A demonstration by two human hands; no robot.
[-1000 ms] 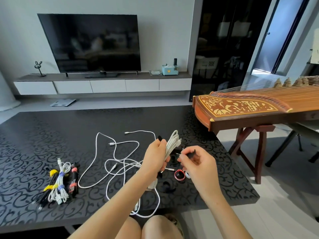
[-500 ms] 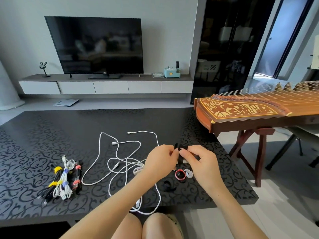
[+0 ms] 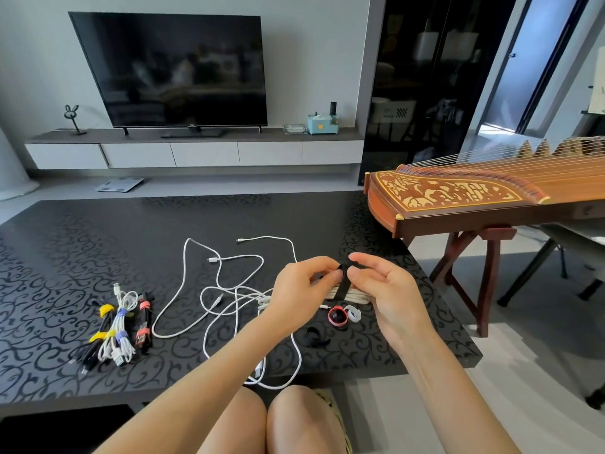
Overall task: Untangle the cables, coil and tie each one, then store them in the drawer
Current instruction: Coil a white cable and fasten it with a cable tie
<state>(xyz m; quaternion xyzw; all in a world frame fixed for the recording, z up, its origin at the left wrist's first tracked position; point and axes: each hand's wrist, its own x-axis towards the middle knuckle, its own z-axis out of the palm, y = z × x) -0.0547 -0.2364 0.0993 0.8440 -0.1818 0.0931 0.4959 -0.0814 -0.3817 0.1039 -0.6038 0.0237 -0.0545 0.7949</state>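
A coiled white cable (image 3: 352, 293) is being held just above the dark patterned counter (image 3: 65, 257), with a black strap (image 3: 343, 283) being wrapped around its middle. The strap's upper end is being pinched between the fingertips of the left hand (image 3: 302, 286) and the right hand (image 3: 389, 290), so each grip is being kept closed on the strap, the two meeting above the coil. Just below the coil, a red strap roll (image 3: 338, 316) and a white strap roll (image 3: 354, 313) are lying side by side on the counter, and a loose black strap (image 3: 316, 337) is lying nearer the front edge. Left of the hands, loose white cables (image 3: 229, 290) are sprawled in tangled loops, one loop hanging over the front edge. Further left, finished bundles are laid side by side: a black one with yellow ties (image 3: 98, 329), a white one with blue ties (image 3: 119, 332) and a dark one with red ties (image 3: 144, 322). No drawer contents are being shown; the white drawers of the wall-hung media cabinet (image 3: 203, 154) are shut. Above the cabinet a dark television (image 3: 173, 70) is standing, with a rabbit-eared ornament (image 3: 72, 117) at the left and a pale blue box (image 3: 322, 123) at the right. A wooden guzheng (image 3: 474, 198) on a stand is placed just beside the counter's right edge.
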